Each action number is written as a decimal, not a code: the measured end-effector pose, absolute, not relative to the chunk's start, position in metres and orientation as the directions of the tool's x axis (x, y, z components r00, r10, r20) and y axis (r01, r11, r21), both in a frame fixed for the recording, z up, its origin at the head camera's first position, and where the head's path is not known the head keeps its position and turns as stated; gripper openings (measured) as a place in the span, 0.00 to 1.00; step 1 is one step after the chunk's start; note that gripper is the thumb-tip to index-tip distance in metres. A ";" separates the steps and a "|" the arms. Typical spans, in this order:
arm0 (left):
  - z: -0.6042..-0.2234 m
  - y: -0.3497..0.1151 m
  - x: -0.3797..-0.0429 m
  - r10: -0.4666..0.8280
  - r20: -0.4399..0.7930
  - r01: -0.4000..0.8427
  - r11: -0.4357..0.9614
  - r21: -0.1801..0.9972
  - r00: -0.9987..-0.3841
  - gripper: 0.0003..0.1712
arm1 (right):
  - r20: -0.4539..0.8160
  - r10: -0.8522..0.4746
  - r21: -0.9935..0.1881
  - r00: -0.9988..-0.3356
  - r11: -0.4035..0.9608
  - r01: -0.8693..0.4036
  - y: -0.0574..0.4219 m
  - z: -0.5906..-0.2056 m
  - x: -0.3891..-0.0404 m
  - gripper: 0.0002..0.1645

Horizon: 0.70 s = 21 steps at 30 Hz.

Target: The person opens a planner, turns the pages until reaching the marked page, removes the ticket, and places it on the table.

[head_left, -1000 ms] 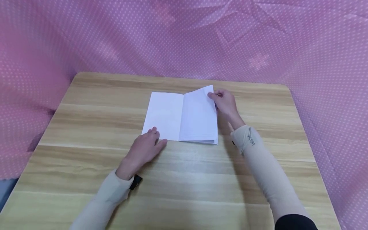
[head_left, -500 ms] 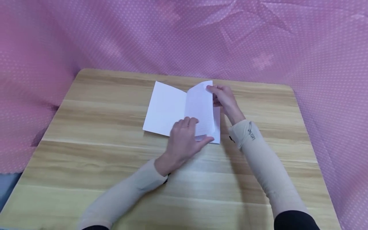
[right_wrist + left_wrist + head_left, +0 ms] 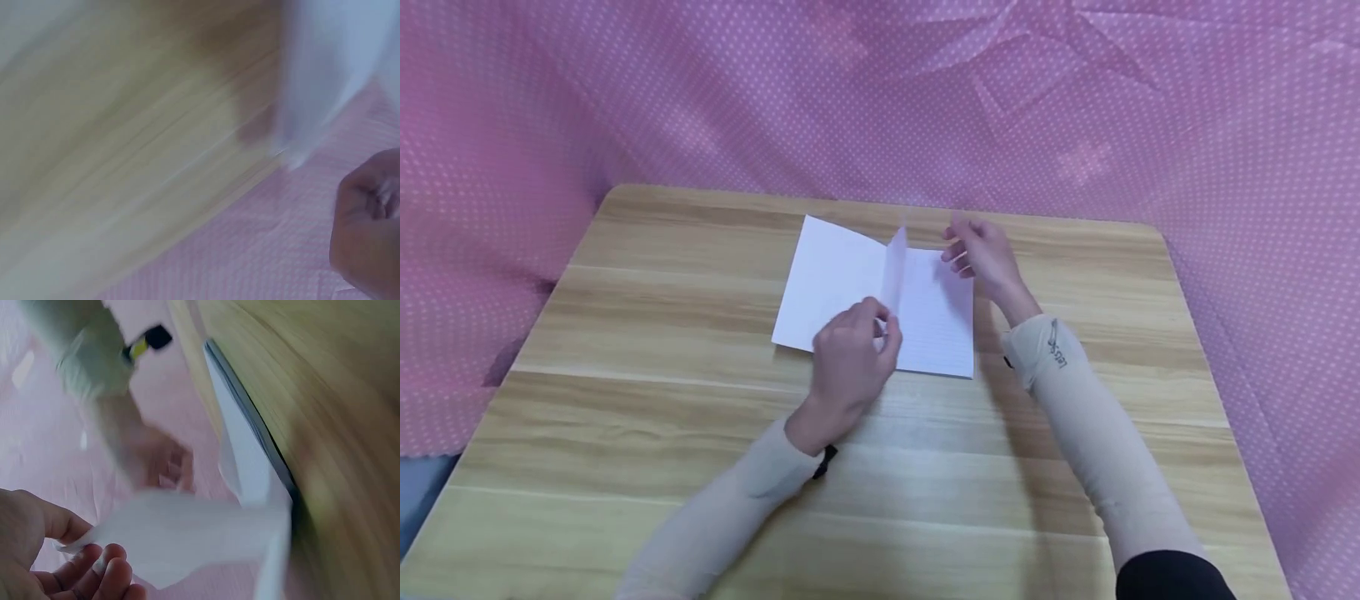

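A notebook (image 3: pixel 936 325) lies spread on the table, its right page ruled with faint lines. One loose page (image 3: pixel 893 271) stands up from the middle fold. My left hand (image 3: pixel 850 362) pinches that page near its lower edge; the left wrist view shows thumb and fingertips on the corner of the white sheet (image 3: pixel 181 540). Above the upper right of the notebook, my right hand (image 3: pixel 988 258) hovers with loosely bent fingers, holding nothing. The left half (image 3: pixel 831 275) of the notebook tilts up slightly from the table. My left hand covers part of its lower edge.
A wood-grain table (image 3: pixel 662 417) bears the notebook. Pink dotted cloth (image 3: pixel 850 108) hangs behind and at both sides. Small black devices, one of them a wrist camera (image 3: pixel 156 339), sit at the sleeve cuffs.
My left hand has moved from the notebook's lower left corner to the right and taken the page. My right hand has let go of the page, which has swung left toward upright.
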<state>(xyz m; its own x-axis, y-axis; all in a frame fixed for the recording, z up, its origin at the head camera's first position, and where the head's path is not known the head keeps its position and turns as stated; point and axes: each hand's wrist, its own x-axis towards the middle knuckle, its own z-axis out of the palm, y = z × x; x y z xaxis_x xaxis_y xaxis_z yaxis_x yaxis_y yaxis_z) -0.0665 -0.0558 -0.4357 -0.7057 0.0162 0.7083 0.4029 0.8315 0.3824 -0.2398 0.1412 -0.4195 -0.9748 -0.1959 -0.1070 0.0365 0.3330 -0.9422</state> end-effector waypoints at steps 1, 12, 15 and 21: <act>-0.437 -0.063 -0.065 -0.017 0.702 0.382 0.830 0.407 -0.712 0.06 | -0.064 -0.197 -0.891 -0.978 0.452 -0.033 0.145 -0.424 -0.241 0.23; -0.451 -0.139 -0.048 -0.253 0.365 0.006 0.815 0.580 -0.896 0.11 | 0.045 -0.309 -0.346 -0.950 0.887 -0.305 0.171 -0.459 -0.242 0.17; -0.454 -0.154 -0.048 -0.281 0.260 -0.093 0.824 0.558 -0.924 0.12 | 0.079 -0.309 -0.330 -0.948 0.889 -0.317 0.173 -0.462 -0.242 0.15; -0.453 -0.170 -0.054 -0.263 0.027 -0.220 0.855 0.469 -0.964 0.17 | 0.143 -0.303 -0.324 -0.942 0.885 -0.334 0.174 -0.464 -0.243 0.18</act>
<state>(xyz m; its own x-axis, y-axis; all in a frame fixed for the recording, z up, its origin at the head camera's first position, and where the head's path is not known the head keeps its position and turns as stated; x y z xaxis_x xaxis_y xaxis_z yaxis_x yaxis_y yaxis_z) -0.0539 -0.1696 -0.4530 -0.9643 -0.2633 0.0274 -0.2202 0.8553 0.4689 -0.2432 0.1741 -0.4635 -0.9420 -0.3033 0.1434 -0.3343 0.8851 -0.3237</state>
